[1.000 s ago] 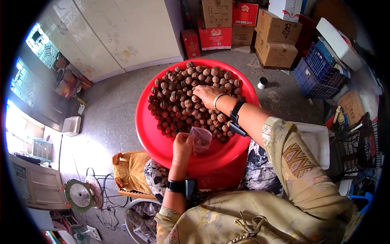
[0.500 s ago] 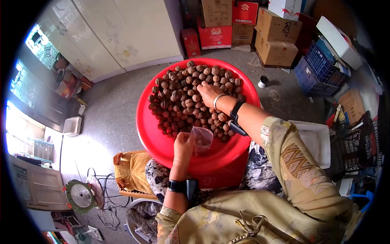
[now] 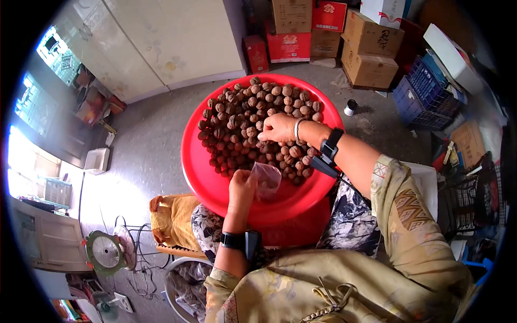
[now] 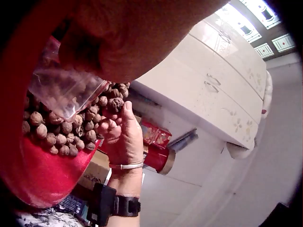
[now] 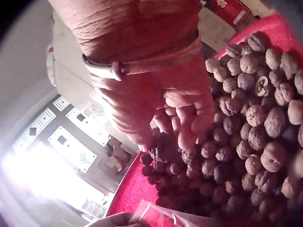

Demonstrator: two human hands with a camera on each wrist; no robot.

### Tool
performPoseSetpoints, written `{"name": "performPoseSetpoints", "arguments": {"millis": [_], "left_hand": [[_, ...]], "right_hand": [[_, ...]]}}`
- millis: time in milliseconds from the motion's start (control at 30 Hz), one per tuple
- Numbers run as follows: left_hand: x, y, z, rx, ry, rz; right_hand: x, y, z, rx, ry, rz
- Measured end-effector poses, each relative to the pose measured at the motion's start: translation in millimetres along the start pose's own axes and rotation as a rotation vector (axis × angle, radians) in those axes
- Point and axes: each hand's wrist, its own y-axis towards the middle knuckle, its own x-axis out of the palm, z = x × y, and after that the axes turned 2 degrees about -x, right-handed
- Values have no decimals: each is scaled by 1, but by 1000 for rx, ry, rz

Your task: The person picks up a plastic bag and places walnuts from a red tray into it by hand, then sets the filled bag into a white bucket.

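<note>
A wide red basin point(image 3: 196, 177) holds a heap of brown walnuts point(image 3: 231, 124). My left hand point(image 3: 241, 195) pinches the edge of a small clear plastic bag point(image 3: 267, 180) over the near side of the basin. In the left wrist view the bag point(image 4: 71, 92) hangs with its mouth spread beside the heap. My right hand point(image 3: 280, 128), with a bracelet at the wrist, is over the middle of the heap. Its thumb and fingers grip a dark walnut point(image 4: 115, 105), which also shows between the fingertips in the right wrist view as a dark, rough walnut point(image 5: 163, 147).
Cardboard boxes point(image 3: 371, 48) and red boxes stand against the far wall, with blue crates point(image 3: 428, 94) on the right. A small cup point(image 3: 351, 106) sits on the floor right of the basin. Cables and a round fan-like object point(image 3: 105, 253) lie at the left.
My right hand has gone from among the walnuts toward me and nearer the bag, its forearm shifting right. The left hand keeps its pinch on the bag. The view has shifted slightly.
</note>
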Motion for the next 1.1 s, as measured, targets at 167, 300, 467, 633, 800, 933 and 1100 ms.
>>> {"name": "performPoseSetpoints", "arguments": {"millis": [167, 300, 467, 633, 800, 933, 1100], "left_hand": [[-1, 3, -2, -14, -2, 3], [1, 1, 2, -19, 25, -2], [1, 0, 3, -9, 23, -2], [0, 1, 1, -11, 6, -1], [4, -3, 9, -36, 42, -2], [2, 0, 4, -19, 38, -30], [3, 1, 0, -33, 20, -6]], "right_hand": [[-3, -27, -25, -11, 26, -180], [10, -28, -19, -48, -30, -256], [6, -31, -24, 12, -27, -317], [5, -4, 14, -143, -279, 126], [5, 9, 19, -68, -323, 218], [14, 23, 19, 5, -380, 318], [23, 33, 14, 73, -454, 388]]}}
